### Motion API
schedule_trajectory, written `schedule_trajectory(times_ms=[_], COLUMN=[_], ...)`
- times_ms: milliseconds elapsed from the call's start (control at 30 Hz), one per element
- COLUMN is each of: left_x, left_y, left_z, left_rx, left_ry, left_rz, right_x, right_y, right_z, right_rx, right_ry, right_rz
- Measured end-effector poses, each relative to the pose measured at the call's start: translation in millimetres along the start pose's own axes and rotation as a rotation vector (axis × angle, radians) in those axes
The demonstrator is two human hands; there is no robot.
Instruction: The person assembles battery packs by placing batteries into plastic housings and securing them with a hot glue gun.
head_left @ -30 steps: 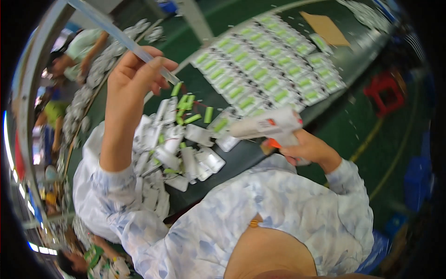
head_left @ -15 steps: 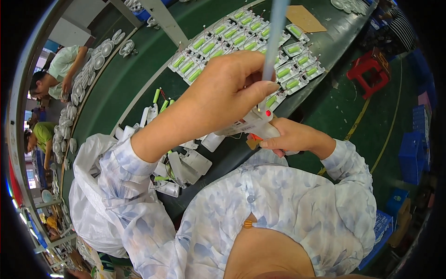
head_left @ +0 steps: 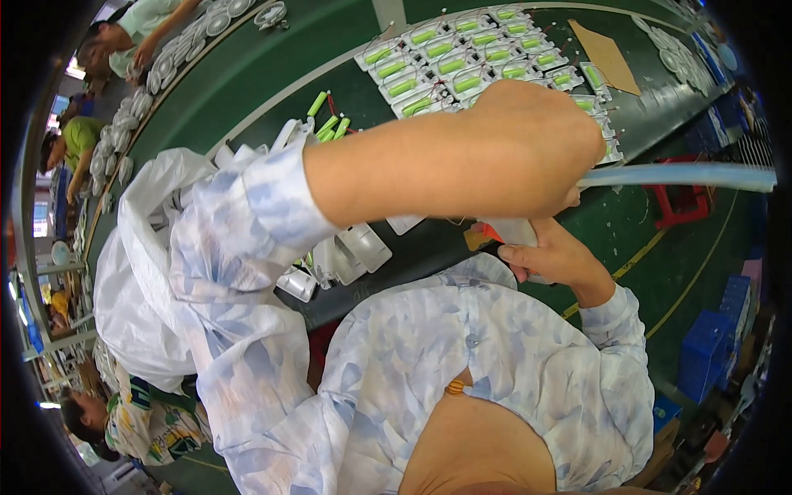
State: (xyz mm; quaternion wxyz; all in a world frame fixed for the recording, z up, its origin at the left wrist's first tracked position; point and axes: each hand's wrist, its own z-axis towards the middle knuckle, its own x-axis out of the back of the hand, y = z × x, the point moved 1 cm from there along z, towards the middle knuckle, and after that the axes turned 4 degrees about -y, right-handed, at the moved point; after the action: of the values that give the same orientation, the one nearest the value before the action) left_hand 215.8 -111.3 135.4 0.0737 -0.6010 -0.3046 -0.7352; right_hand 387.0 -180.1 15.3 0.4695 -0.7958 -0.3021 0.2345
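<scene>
Your left hand (head_left: 540, 136) is closed around one end of a long, translucent, bluish-white rod (head_left: 685, 176), which points right, past the near edge of the dark green table (head_left: 660, 124). With so much length unsupported, a careless turn could bend it or knock it from your fingers. Your right hand (head_left: 561, 256) is wrapped around the white plastic grip of a pistol-shaped tool with an orange trigger (head_left: 492, 231), just below your left. Your left arm hides the tool's body, so I cannot tell whether your hands touch or where its tip points; an unseen tip could brush your forearm, and a tightened grip could squeeze the trigger. Further out, your left cuff hangs over the loose white plastic casings (head_left: 359, 252), near the bright green cylindrical cells (head_left: 330, 128) with thin red wires: swinging back low could snag one. Beyond, the neat rows of green-filled white casings (head_left: 462, 66) could be jostled by your elbow.
</scene>
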Motion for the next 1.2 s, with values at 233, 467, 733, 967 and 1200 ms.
schedule_trajectory(times_ms=[233, 467, 733, 967, 1200], left_x=[-12, -33, -50, -106, -118], left_y=[-6, -44, -148, -145, -149], left_z=[-4, -33, -129, -135, -128], left_rx=[0.008, -0.049, 0.751, 0.755, 0.688], left_ry=[-0.123, 0.303, 0.05, -0.018, -0.006], left_rz=[-0.074, -0.35, 0.057, 0.231, 0.248], right_x=[0, 0, -4, -5, -9], right_y=[8, 13, 25, 22, 32], right_z=[0, -10, -15, -11, -6], right_rx=[-0.039, -0.029, -0.035, -0.088, 0.125], right_ry=[-0.015, -0.032, 0.022, -0.028, 0.045], right_rz=[0.008, 0.046, 0.134, 0.111, -0.042])
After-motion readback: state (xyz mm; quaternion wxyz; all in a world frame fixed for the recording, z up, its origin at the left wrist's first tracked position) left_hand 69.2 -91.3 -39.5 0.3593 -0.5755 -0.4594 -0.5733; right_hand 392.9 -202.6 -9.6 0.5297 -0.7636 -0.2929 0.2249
